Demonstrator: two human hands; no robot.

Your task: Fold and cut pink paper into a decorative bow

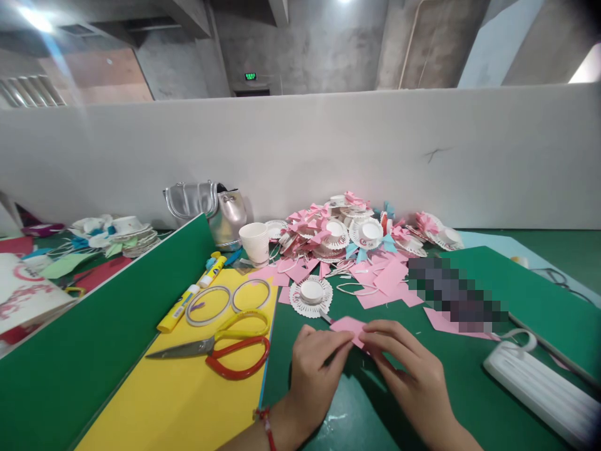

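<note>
Left hand [315, 363] and right hand [416, 366] both pinching pink paper piece [346, 326], nearer the wearer than fringed white paper hat [312, 291], scissors [210, 346] left of that hat.

Reads EXIT on the lower line of a small lit green sign [250, 76], set low on the grey concrete wall [305, 50] beyond the white partition [300, 144]. Carries a row of characters above that word, too small to make out. Bears fine print on the yellow-and-white glue stick [174, 312] and on the second glue stick [212, 270] just beyond, too blurred to read on either. Shows reddish marks on the brim of a white paper hat [369, 230] in the heap, likewise red marking on the white patterned item [35, 291] at far left, neither legible.
</note>
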